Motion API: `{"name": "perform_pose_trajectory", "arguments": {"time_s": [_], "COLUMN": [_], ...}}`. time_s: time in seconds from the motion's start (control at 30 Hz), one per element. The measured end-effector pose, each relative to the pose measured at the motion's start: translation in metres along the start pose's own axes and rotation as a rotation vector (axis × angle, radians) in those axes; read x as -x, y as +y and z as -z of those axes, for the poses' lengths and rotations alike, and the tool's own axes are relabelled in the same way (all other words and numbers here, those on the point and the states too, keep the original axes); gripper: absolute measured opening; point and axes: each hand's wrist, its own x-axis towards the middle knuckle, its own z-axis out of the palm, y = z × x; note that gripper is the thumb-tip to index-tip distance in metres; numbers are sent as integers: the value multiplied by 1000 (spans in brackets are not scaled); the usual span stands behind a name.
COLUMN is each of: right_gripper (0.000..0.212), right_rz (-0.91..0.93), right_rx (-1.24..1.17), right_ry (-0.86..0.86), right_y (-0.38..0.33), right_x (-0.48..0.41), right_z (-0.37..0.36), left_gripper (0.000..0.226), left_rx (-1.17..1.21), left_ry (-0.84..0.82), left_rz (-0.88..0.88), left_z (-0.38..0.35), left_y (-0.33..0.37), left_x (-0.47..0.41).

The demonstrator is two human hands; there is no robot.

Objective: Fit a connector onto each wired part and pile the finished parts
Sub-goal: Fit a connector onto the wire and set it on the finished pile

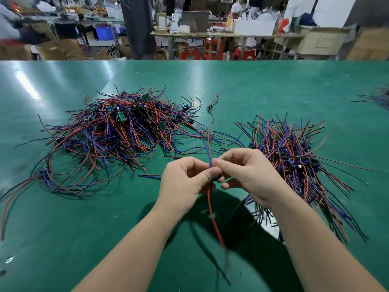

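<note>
Our two hands meet above the green worktop (273,91), held up off it. Our left hand (185,180) pinches a small dark part (219,177) between thumb and finger. Our right hand (248,175) pinches the same part from 3 o'clock, and the fingertips of both hands touch. Our fingers hide most of the part, so we cannot tell if a connector is on it.

A blue wire (207,148) runs up from the part toward 12 o'clock. A red wire (212,211) hangs down from it toward 6 o'clock, and its low end is blurred.

A big pile (117,131) of red, blue and black wired parts lies on the worktop at 10 o'clock from our hands. A second pile (294,157) lies at 3 o'clock, just beside our right hand. A lone part (210,106) with its wires lies at 12 o'clock, well apart from our hands, near the top of the big pile.
</note>
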Motion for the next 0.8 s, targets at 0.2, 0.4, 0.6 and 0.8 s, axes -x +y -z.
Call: {"name": "perform_pose_trajectory", "arguments": {"time_s": [0.2,0.4,0.6,0.8], "right_gripper": [16,23,24,30], "right_rz": [84,168,461,218], "right_rx": [158,240,541,888], "right_ry": [128,42,607,883], "right_y": [0,-4,-18,-22], "right_x": [0,3,5,5], "right_z": [6,6,35,75], "left_gripper": [23,24,32,39], "left_rx": [-76,48,-727,-983], "left_ry": [-51,-49,203,28], "left_rz": [-107,-42,-147,-32], "left_z": [1,5,35,32], "left_y": [-2,4,3,-5], "left_x": [1,-3,-16,-13]}}
